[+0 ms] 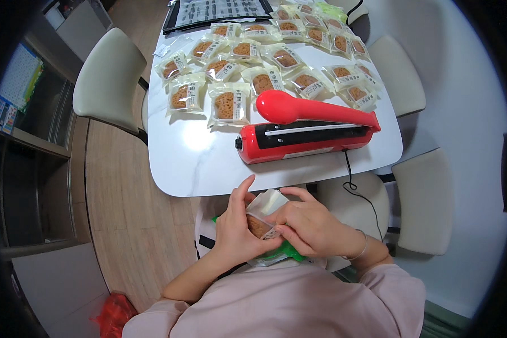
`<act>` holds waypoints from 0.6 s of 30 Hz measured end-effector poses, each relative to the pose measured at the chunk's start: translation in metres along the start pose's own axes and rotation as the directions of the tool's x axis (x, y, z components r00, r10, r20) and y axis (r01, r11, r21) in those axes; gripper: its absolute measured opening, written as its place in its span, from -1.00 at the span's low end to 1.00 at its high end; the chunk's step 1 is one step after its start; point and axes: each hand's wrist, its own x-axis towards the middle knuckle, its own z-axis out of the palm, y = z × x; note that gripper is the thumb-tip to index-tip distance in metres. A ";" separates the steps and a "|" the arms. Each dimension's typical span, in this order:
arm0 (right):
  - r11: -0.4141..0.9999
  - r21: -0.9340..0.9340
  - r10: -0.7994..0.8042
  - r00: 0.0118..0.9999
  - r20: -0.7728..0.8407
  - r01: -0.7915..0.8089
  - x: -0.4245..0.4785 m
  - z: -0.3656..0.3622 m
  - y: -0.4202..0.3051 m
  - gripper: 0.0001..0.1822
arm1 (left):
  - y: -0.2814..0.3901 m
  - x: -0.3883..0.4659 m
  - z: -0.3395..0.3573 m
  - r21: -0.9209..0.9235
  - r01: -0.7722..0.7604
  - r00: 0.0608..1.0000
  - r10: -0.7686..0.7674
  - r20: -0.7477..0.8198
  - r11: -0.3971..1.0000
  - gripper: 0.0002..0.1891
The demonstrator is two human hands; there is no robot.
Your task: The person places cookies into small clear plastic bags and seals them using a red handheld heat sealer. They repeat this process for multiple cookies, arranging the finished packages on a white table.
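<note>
Close to my body, before the table edge, I hold a small clear-and-cream plastic packet [267, 202] with a brown mooncake-like pastry [257, 227] inside. My left hand [233, 224] wraps around its left side, thumb along the bottom and fingers up the side. The fingers of my right hand [308, 222] pinch the packet's right side, hiding part of it. A green plastic bag [293, 252] lies beneath, by my lap. Beyond my hands, a red impulse heat sealer [308, 139] rests on the white table [194, 169], its arm raised.
Several packed pastries [227, 105] with printed wrappers cover the far half of the table. A black-rimmed tray [219, 12] stands at the far end. The sealer's black cord [359, 192] drops over the near edge past a chair [355, 203]. Another chair [110, 80] stands at the left.
</note>
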 end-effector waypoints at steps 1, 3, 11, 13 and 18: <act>0.999 0.026 0.026 0.999 0.029 -0.027 0.001 -0.001 0.001 -0.87 | 0.000 0.000 0.001 0.064 -0.004 1.000 0.006 -0.029 0.998 0.17; 0.994 0.072 0.080 0.993 0.089 -0.087 0.003 -0.002 0.004 -0.84 | 0.001 0.003 -0.006 0.167 -0.066 0.987 0.089 -0.131 0.984 0.02; 0.977 0.183 0.114 0.993 -0.001 -0.112 -0.044 -0.030 0.001 -0.78 | -0.017 0.061 -0.076 0.568 0.112 0.953 0.073 -0.293 0.816 -0.08; 0.965 0.218 0.140 0.989 0.044 -0.146 -0.063 -0.024 -0.002 -0.80 | -0.030 0.067 -0.079 0.617 0.050 0.965 0.122 -0.233 0.786 -0.11; 0.961 0.122 0.240 0.968 0.068 -0.247 -0.085 -0.001 -0.008 -0.81 | -0.008 0.045 -0.065 0.568 -0.208 0.905 0.377 -0.198 0.797 -0.49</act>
